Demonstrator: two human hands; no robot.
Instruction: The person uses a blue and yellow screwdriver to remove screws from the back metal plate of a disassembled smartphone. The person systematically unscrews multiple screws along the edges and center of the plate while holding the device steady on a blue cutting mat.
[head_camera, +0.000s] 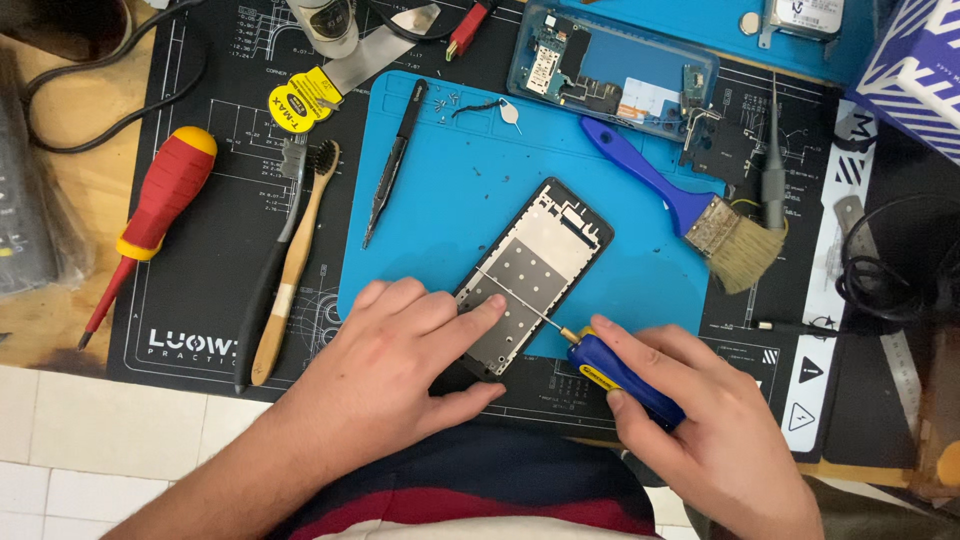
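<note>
A black phone frame (535, 270) with a silver metal plate lies tilted on the blue silicone mat (450, 180). My left hand (395, 360) presses on its near end, index finger across the plate. In my right hand (690, 420) is a small blue-handled screwdriver (620, 375); its thin shaft reaches up-left across the plate, the tip near the frame's left edge.
On the mat lie black tweezers (393, 165), tiny screws and a SIM pin (510, 117). A blue paintbrush (690, 210), an opened phone body (610, 70), a red screwdriver (150, 220), two toothbrushes (290, 265), a yellow tape roll (300, 100) and cables (890, 270) surround it.
</note>
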